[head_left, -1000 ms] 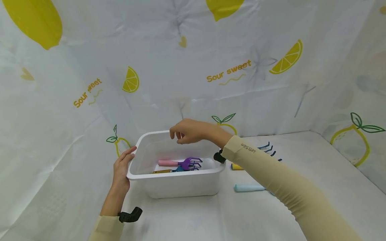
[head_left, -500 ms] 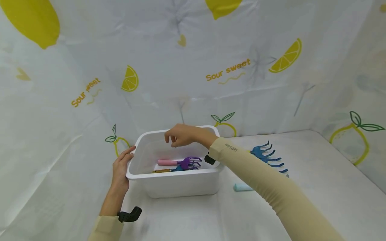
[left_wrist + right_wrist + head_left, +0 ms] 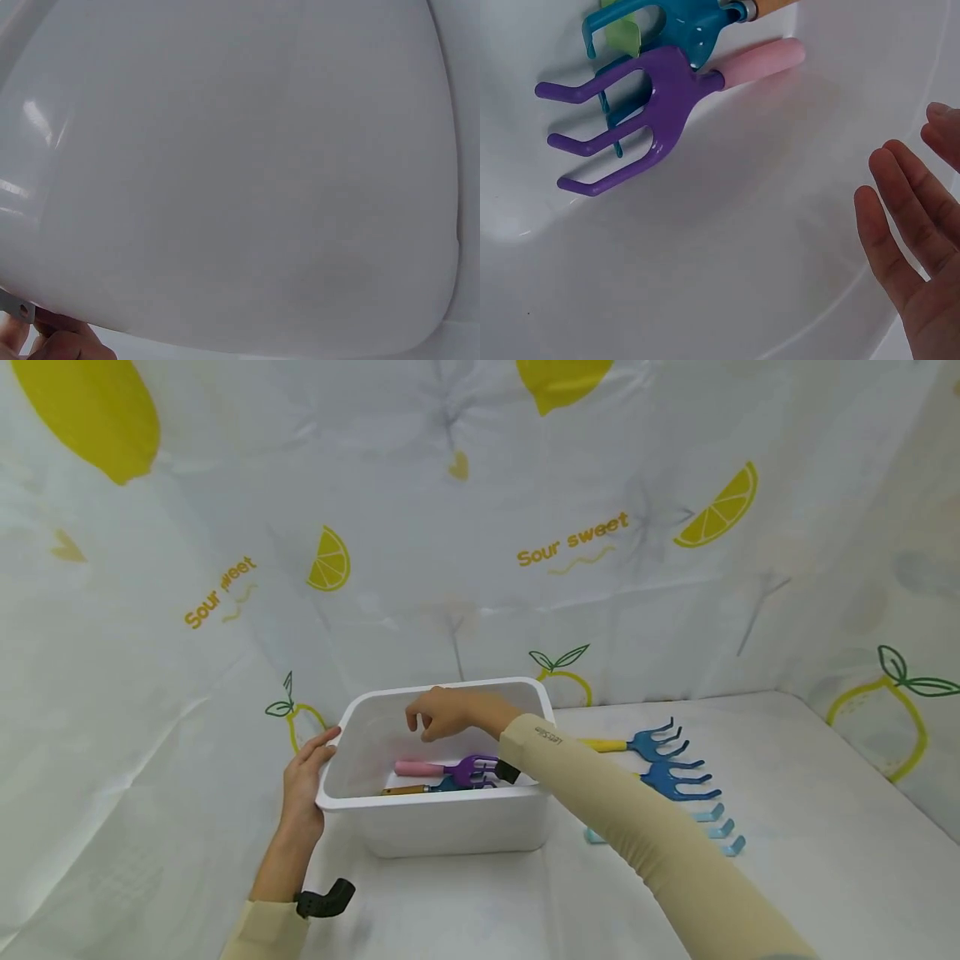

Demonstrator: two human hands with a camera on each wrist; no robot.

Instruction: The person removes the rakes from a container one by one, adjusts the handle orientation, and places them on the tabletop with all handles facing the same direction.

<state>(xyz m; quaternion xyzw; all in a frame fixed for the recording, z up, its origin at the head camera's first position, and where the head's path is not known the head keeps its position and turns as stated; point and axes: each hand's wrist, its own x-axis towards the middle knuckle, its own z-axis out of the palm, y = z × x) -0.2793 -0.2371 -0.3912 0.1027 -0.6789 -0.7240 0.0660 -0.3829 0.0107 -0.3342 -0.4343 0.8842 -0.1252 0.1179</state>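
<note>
- One purple fork (image 3: pixel 676 90) with pink handle (image 3: pixel 761 64), partly over a teal fork (image 3: pixel 694 26) with wooden handle (image 3: pixel 771 7).
- One green piece (image 3: pixel 622 36), partly behind the teal fork.
- One white tub (image 3: pixel 727 240), holding these.
- My right hand (image 3: pixel 930 300), fingers extended, apart from the forks.

We count one white tub (image 3: pixel 450 828), two rakes (image 3: pixel 675 94) plus one green thing (image 3: pixel 622 36) inside it, and three more rakes (image 3: pixel 664 777) on the counter (image 3: pixel 817 793).

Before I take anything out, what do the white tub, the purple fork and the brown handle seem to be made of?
White tub: likely plastic, smooth, glossy, by its rounded shape and highlights.
Purple fork: coated metal or plastic, even purple colour, soft sheen; unclear which.
Brown handle: probably wood, fairly matt, by its tan colour.
</note>
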